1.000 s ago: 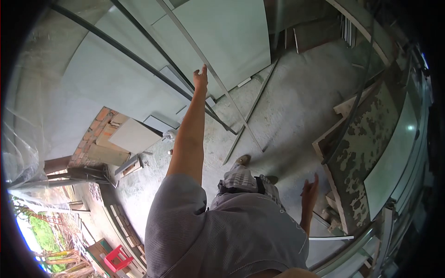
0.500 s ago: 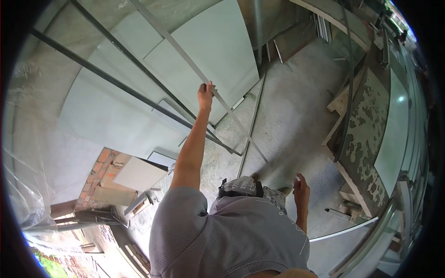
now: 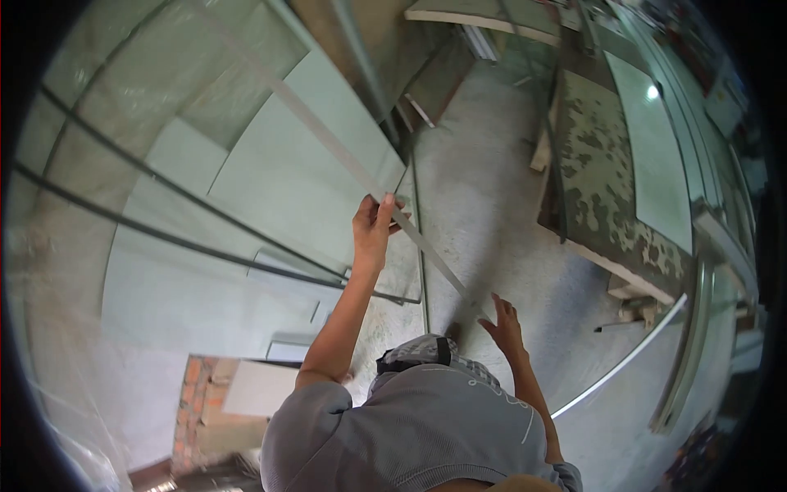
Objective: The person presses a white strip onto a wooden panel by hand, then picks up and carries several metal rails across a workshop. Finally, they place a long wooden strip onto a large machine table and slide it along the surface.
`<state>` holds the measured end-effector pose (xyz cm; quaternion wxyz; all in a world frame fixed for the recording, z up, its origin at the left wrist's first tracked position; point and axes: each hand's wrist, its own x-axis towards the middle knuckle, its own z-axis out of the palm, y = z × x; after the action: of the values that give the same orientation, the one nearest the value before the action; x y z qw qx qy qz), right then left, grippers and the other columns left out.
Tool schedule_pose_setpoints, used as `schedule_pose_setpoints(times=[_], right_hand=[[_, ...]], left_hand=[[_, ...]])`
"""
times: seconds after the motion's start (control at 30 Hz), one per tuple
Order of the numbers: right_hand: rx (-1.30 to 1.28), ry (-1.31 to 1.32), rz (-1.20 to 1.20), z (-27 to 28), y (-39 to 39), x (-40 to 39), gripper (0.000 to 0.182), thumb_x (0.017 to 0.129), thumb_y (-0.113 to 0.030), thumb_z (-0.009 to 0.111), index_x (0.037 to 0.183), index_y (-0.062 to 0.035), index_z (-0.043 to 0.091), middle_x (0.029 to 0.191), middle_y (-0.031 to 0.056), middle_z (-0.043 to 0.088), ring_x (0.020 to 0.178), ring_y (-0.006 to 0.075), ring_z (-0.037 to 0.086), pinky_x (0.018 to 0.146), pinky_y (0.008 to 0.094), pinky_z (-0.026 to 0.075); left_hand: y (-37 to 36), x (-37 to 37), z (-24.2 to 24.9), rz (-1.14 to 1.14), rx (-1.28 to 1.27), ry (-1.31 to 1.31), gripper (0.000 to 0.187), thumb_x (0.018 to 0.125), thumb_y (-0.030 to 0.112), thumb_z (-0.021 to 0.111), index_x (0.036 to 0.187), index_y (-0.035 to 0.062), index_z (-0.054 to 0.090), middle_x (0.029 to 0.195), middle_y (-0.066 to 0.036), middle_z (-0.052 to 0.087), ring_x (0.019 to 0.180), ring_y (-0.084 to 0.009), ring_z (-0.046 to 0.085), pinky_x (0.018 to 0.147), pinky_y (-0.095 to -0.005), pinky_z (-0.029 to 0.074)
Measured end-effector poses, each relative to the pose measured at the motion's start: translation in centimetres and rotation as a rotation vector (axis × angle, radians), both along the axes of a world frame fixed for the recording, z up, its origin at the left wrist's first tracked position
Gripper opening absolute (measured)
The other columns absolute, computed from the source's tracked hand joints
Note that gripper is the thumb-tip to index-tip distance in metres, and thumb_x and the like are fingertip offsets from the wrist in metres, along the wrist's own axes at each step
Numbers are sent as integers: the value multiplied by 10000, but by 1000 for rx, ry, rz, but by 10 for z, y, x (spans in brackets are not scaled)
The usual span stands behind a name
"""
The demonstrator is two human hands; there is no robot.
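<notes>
My left hand [image 3: 377, 225] is closed around a long flat metal bar [image 3: 434, 261], thumb on top. The bar slants from the upper left down toward my right side, and its upper part is blurred. Close by its lower end is my right hand [image 3: 504, 328], open with the fingers apart, fingertips right beside the bar. Two thin dark bars [image 3: 119, 216] lean at the left, their lower ends meeting near the floor below my left forearm.
Large pale panels [image 3: 303, 139] lean along the left side. At the right stands a bench with a blotched top [image 3: 598, 164] and a pale glossy sheet [image 3: 656, 156]. A white strip [image 3: 623, 361] slants below it. Exposed brick [image 3: 191, 394] shows at lower left, beside a pale board [image 3: 258, 388].
My left hand has come lower and nearer my body with the metal bar. My right hand has risen from my side to the bar's lower end, its fingers spreading. The view has turned.
</notes>
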<state>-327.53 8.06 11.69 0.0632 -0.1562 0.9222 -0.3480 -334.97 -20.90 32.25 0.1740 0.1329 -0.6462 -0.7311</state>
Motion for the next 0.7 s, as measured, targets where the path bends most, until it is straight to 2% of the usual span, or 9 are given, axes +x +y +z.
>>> schedule_pose_setpoints(times=[0.03,0.17,0.27,0.33,0.43,0.47,0.53,0.67,0.7], right_hand=[[1,6,-10,-1,3,8,735,710,-223,729,1321,-50,357,1216,212,463,1120,393,439,904,431,418],[-15,90,-133,-17,21,55,732,695,-212,743,1306,-56,371,1204,204,478,1108,384,451,896,438,418],[-135,60,-319,-22,39,104,657,706,-173,732,1268,-57,412,1131,191,533,1067,362,492,881,425,427],[-208,-36,-502,-33,53,142,501,748,-133,688,1195,-51,477,1027,175,592,980,340,556,839,404,452],[-147,-50,-633,-47,68,204,312,803,-128,630,1088,-39,540,956,185,624,879,348,604,734,410,474],[-151,-48,-658,-46,71,227,312,803,-128,630,1088,-39,540,956,185,624,879,348,604,734,410,474],[-113,-242,-696,-39,74,269,295,824,-166,618,1074,-38,529,932,196,625,868,366,602,713,425,468],[-85,-300,-725,-46,76,354,299,845,-208,598,1082,-50,511,882,207,627,830,384,604,688,438,467],[-119,-335,-732,-42,75,371,315,849,-205,589,1099,-39,493,833,220,619,778,396,604,653,443,464]], left_hand=[[10,2,5,-30,6,-10,332,893,334,567,949,11,514,868,-89,598,757,-188,629,698,-326,541],[48,14,12,-186,28,-24,369,889,375,558,998,25,513,866,-90,587,755,-203,638,702,-342,544],[78,28,11,-287,26,-72,421,891,401,540,1050,13,499,882,-99,581,774,-219,642,717,-347,541],[100,41,4,-336,27,-142,416,900,401,524,1076,27,477,875,-88,576,782,-210,642,720,-351,543],[130,68,-13,-448,58,-200,430,903,407,517,1118,40,456,886,-83,573,796,-203,637,722,-346,543],[139,78,-17,-501,60,-257,439,903,410,518,1139,47,446,895,-82,571,806,-198,635,721,-345,542],[155,97,-29,-571,61,-313,449,902,414,518,1159,55,436,905,-81,568,815,-194,633,719,-345,541],[186,128,-51,-782,6,-364,466,900,427,518,1180,64,435,931,-66,560,817,-159,615,733,-342,531],[194,135,-54,-818,24,-378,437,896,417,529,1149,68,462,935,-43,551,804,-133,584,712,-314,527]])
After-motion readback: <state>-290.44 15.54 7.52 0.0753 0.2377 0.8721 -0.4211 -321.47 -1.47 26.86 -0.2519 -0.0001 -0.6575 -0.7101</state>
